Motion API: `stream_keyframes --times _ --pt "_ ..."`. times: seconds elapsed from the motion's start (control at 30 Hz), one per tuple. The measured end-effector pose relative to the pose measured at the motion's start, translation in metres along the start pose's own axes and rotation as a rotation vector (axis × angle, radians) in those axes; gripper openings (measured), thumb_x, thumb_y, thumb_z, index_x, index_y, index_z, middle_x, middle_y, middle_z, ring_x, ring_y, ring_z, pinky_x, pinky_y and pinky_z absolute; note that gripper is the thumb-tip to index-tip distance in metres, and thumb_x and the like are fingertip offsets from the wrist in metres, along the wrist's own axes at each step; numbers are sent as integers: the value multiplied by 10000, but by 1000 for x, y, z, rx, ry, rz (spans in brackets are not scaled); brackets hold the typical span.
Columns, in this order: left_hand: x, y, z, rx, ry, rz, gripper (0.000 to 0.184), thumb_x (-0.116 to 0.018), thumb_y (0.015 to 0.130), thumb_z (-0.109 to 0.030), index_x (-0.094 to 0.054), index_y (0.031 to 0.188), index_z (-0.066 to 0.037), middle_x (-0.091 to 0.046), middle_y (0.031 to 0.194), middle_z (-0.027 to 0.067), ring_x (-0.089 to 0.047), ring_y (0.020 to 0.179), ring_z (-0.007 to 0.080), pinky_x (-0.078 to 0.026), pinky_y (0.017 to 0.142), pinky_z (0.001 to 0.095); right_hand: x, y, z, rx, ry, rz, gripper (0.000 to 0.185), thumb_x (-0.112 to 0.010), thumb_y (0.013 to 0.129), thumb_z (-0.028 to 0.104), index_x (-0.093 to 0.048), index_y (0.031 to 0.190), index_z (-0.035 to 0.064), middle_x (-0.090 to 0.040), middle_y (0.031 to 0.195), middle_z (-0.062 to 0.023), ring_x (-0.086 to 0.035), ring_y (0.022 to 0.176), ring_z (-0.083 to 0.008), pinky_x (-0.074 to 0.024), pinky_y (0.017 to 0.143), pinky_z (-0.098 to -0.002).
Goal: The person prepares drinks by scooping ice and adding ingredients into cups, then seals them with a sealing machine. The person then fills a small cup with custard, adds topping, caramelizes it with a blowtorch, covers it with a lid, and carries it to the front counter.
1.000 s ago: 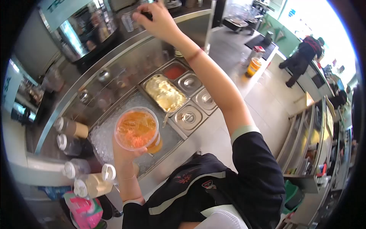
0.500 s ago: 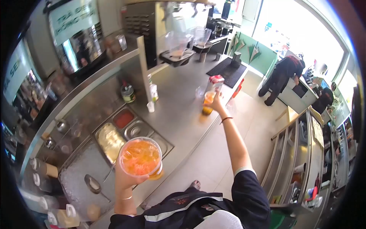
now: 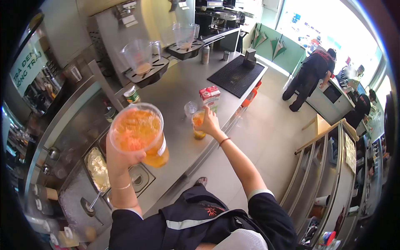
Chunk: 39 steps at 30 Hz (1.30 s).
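My left hand (image 3: 121, 157) is wrapped round a large clear cup of orange drink (image 3: 139, 130), with pinkish-orange bits near its top. It is held up above the steel counter (image 3: 175, 100). Farther right, my right hand (image 3: 209, 122) touches the rim of a smaller cup of orange drink (image 3: 198, 130) that stands on the counter; its fingers partly hide that cup. Just behind stand a red and white carton (image 3: 209, 96) and an empty clear cup (image 3: 191, 109).
Below left are a tray of cream-coloured food (image 3: 98, 168), a lidded pan (image 3: 139, 177) and ice with a ladle (image 3: 87, 206). Blender jugs (image 3: 137, 58) and a black mat (image 3: 237, 75) lie beyond. A shelf rack (image 3: 316, 166) is at right; people (image 3: 312, 75) stand farther off.
My right hand has come down from the upper shelf to the smaller cup. The view has shifted right along the counter. My left hand still holds the large cup, now farther left in view.
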<state>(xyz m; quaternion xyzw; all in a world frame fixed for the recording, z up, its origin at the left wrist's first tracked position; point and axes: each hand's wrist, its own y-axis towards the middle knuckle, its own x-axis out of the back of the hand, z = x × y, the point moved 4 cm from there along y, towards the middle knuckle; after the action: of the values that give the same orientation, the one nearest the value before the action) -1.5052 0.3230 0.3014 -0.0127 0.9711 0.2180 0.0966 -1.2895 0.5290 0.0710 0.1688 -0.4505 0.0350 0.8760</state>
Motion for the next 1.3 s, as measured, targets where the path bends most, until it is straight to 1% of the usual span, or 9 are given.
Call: stream_keyframes --times 0.17,0.4,0.57,0.7,0.77,0.8,0.93,1.1,1.3 --pt "-50 102 32 -88 -25 163 804 -813 561 -189 -412 1219 38 -546 1099 111 -538 1017 175 -436 886 300 72 -2 -22 127 217 66 885 -766 523 341 -304 1219 48 -511 1052 -188 -483 996 -371 -416 837 -430" --pt "-143 290 68 -226 -112 306 716 -772 630 -173 -418 1215 37 -574 1060 97 -560 962 158 -435 866 278 224 42 -84 150 153 123 832 -763 549 321 -334 1203 38 -508 1031 -184 -510 933 -338 -413 847 -418" --pt "-205 433 76 -374 -79 444 336 -722 690 -179 -630 957 2 -628 917 48 -592 840 106 -456 775 233 323 115 -129 113 56 65 844 -780 539 294 -326 1204 44 -512 1007 -189 -521 962 -300 -422 854 -383" --pt "-232 528 98 -404 -56 353 373 -713 714 -226 -606 991 0 -610 951 67 -590 883 147 -478 811 285 389 199 -180 57 11 -24 855 -789 549 298 -313 1212 45 -518 998 -188 -528 963 -273 -428 838 -357" --pt "-252 551 105 -467 -96 372 338 -657 773 -219 -595 1018 6 -628 901 68 -588 804 114 -474 725 249 423 248 -198 1 -49 -48 879 -799 554 290 -291 1229 48 -528 994 -175 -531 954 -241 -429 829 -339" --pt "-256 573 116 -320 -184 463 296 -657 769 -173 -601 1003 1 -634 891 76 -604 788 134 -499 711 276 438 278 -212 11 -32 -52 894 -803 551 282 -280 1240 52 -529 995 -173 -532 947 -239 -430 828 -338" --pt "-258 660 147 -447 -28 303 299 -671 761 -176 -609 1002 -9 -642 876 55 -609 782 148 -509 742 315 487 406 -245 72 29 -36 935 -817 541 257 -263 1269 66 -531 972 -154 -540 907 -247 -435 815 -319" --pt "-270 703 197 -565 236 93 323 -711 716 -232 -635 949 -21 -640 856 41 -605 761 103 -500 701 245 529 555 -251 240 -38 -182 891 -798 557 298 -296 1253 60 -526 905 -121 -525 904 -217 -419 799 -315" --pt "-278 695 213 -481 275 -56 267 -712 709 -223 -661 889 -32 -652 836 36 -609 757 95 -484 714 223 532 704 -256 354 38 -299 965 -790 540 350 -268 1260 -23 -421 1189 -270 -453 1113 -321 -383 916 -354"
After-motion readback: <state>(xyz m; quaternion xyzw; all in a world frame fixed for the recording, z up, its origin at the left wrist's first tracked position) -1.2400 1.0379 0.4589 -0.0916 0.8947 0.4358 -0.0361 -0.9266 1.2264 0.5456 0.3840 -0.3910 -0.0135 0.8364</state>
